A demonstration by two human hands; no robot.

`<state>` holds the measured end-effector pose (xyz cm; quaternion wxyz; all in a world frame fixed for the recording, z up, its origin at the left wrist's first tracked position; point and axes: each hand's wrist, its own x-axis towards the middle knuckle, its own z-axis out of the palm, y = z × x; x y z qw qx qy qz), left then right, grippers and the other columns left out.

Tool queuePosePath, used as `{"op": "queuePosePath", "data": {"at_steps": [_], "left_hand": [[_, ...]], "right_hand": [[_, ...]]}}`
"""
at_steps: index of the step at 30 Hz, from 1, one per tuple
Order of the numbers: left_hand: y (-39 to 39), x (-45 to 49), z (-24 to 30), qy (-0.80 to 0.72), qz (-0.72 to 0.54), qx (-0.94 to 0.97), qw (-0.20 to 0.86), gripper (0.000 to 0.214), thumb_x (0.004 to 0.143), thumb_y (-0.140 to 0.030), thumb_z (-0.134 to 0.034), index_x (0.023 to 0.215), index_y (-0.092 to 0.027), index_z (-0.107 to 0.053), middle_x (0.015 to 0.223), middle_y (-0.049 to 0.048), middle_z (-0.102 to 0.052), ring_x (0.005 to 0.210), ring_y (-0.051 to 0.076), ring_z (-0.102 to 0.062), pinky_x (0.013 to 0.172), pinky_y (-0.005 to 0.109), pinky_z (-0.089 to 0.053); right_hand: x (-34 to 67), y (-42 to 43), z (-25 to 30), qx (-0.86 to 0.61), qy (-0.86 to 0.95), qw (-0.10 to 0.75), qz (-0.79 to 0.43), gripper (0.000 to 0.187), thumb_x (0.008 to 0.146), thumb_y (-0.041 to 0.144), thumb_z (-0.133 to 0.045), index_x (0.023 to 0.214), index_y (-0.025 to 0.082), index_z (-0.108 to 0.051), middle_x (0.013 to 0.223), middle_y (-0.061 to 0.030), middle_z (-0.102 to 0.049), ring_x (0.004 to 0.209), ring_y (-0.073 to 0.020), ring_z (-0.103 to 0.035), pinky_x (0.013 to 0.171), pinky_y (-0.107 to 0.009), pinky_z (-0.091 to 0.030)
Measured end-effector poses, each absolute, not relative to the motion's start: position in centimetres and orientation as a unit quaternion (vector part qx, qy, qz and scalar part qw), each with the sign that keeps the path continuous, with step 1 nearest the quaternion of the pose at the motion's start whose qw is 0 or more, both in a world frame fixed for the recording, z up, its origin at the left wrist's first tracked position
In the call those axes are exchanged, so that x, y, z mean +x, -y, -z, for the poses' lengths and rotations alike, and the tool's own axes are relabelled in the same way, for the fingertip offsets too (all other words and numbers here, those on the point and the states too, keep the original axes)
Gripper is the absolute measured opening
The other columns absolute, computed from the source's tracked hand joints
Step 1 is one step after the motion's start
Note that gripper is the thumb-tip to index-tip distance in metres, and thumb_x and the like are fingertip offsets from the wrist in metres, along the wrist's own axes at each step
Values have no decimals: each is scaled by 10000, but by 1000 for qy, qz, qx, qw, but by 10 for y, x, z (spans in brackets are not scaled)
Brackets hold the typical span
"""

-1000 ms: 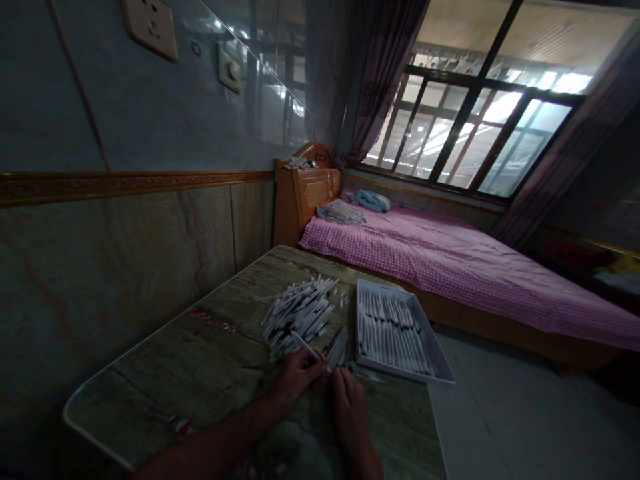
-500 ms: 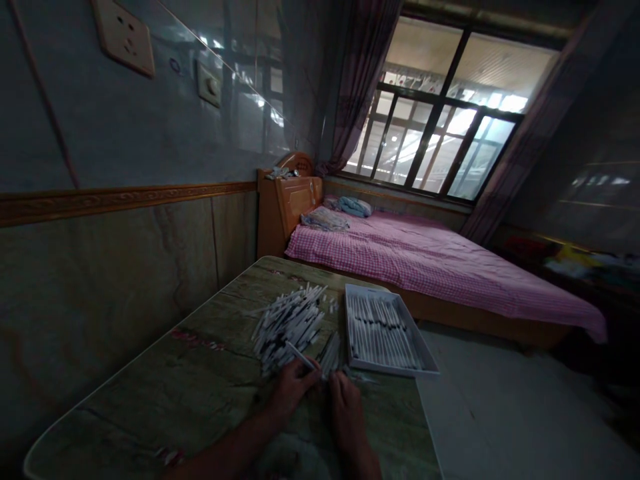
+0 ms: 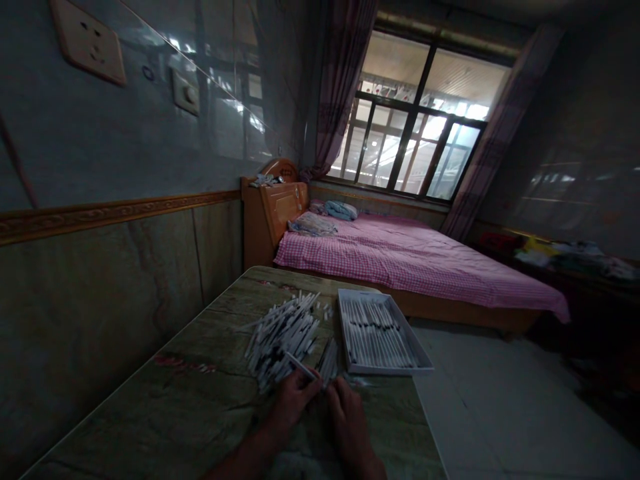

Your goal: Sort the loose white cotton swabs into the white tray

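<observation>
My left hand (image 3: pixel 294 399) is closed around a slim white pen-like stick (image 3: pixel 301 366), which slants up and left from the fingers. Close beside it, my right hand (image 3: pixel 344 403) has its fingers pinched together near the left fingertips. Whatever is in the right fingers is hidden. Just beyond my hands lies a loose pile of similar white sticks (image 3: pixel 283 337), some with dark ends. A smaller bunch of greyish sticks (image 3: pixel 328 360) lies between the pile and a shallow white box (image 3: pixel 423 347). Inside that box, more sticks with dark tips (image 3: pixel 377 327) lie in two rows.
The green marbled table (image 3: pixel 200 400) carries everything, its edge running along the right. A few small white pieces (image 3: pixel 327 311) lie behind the pile. Beyond stands a bed (image 3: pixel 400 260) with a pink checked sheet. A tiled wall (image 3: pixel 100 293) rises on the left.
The camera view has turned slightly right, so the room appears shifted left. Both hands stay close together, the left still holding the stick at much the same slant.
</observation>
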<state>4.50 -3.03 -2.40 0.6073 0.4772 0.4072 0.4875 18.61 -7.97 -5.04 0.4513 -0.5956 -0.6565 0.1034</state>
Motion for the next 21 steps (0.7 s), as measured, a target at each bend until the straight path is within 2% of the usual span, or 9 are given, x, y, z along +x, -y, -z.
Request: {"op": "queuePosePath", "data": {"at_steps": [2, 6, 9, 12, 15, 21], "left_hand": [[31, 45, 25, -401, -479, 497, 602, 325, 577, -448, -814, 690, -178, -672, 599, -3, -652, 587, 174, -588, 580, 270, -453], [35, 43, 25, -385, -458, 537, 595, 273, 635, -427, -774, 688, -180, -669, 553, -9, -626, 531, 160, -552, 535, 259, -430], [34, 41, 24, -392, -455, 538, 592, 291, 625, -443, -767, 688, -177, -667, 587, -1, -641, 564, 171, -572, 565, 272, -456], [32, 38, 23, -402, -456, 534, 587, 343, 587, -480, -780, 692, -175, -663, 631, 5, -659, 612, 181, -593, 603, 281, -480], [30, 38, 23, -396, -448, 532, 599, 416, 559, -535, -786, 724, -174, -662, 629, 4, -657, 590, 173, -587, 569, 271, -472], [31, 40, 21, -413, -476, 469, 619, 616, 553, -705, -706, 871, -181, -643, 663, 12, -676, 504, 154, -576, 456, 250, -428]], "right_hand": [[186, 80, 48, -588, 668, 445, -101, 435, 1010, 475, -337, 802, 260, -654, 712, 0, -649, 656, -153, -591, 599, -230, -417], [192, 80, 50, -560, 711, 425, -6, 436, 1006, 477, -335, 879, 286, -706, 790, -20, -691, 682, -159, -602, 618, -235, -420], [192, 81, 49, -590, 704, 394, -47, 501, 1020, 455, -290, 809, 258, -700, 726, -20, -678, 645, -150, -596, 590, -227, -411], [186, 84, 41, -603, 688, 387, -118, 515, 1016, 484, -295, 807, 226, -688, 733, -22, -679, 681, -147, -613, 626, -218, -426], [180, 87, 35, -580, 693, 392, -174, 513, 1001, 534, -322, 843, 208, -685, 783, -28, -696, 732, -150, -633, 674, -217, -439], [194, 84, 23, -647, 620, 434, -92, 584, 987, 585, -274, 723, 200, -625, 694, -43, -672, 656, -158, -632, 617, -222, -403]]}}
